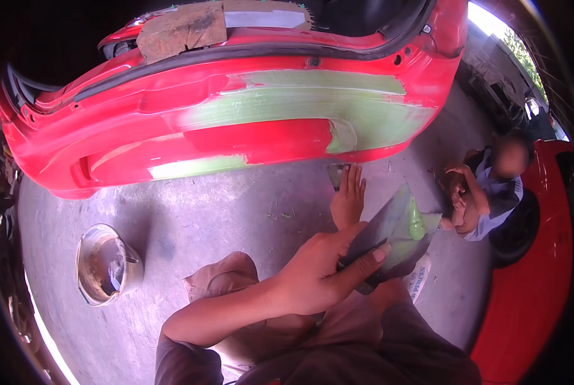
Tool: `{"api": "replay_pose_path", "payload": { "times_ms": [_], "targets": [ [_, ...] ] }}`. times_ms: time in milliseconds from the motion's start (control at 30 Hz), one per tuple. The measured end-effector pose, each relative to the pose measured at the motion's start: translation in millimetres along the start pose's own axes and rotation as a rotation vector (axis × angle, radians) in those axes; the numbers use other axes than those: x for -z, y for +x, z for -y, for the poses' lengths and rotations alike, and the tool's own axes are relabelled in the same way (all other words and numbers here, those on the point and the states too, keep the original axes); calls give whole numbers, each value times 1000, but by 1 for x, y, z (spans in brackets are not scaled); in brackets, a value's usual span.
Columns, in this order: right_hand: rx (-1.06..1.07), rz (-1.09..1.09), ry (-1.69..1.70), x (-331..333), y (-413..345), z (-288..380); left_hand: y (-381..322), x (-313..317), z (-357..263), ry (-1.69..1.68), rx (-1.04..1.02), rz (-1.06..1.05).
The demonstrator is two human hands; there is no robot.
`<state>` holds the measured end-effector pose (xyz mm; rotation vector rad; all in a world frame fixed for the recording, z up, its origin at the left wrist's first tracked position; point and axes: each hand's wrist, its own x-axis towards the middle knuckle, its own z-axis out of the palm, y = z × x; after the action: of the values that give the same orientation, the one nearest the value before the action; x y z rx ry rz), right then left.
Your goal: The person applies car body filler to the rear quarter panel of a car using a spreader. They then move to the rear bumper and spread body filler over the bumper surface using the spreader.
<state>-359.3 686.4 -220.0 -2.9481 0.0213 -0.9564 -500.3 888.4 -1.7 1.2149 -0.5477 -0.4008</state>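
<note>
My left hand grips a dark flat board, the thumb on its upper face. A bead of light green body filler lies near the board's far right corner, with thin smears around it. Beyond the board, my right hand holds a thin putty spreader with its fingers stretched along it, just below the lower edge of a red car's rear bumper. Wide patches of pale green filler cover the bumper's middle and right. The board hides my right wrist.
A water bucket stands on the concrete floor at left. Another person crouches at right beside a second red car. A white container with writing is partly hidden by the board. A wooden piece rests on the car.
</note>
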Motion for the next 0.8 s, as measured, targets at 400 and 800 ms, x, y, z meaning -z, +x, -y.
{"api": "replay_pose_path", "payload": {
  "times_ms": [400, 800],
  "targets": [
    [805, -92, -116, 53, 90, -48, 5, 5, 4, 128, 36, 93],
    [322, 532, 723, 75, 13, -66, 28, 34, 6, -23, 16, -299]
  ]
}}
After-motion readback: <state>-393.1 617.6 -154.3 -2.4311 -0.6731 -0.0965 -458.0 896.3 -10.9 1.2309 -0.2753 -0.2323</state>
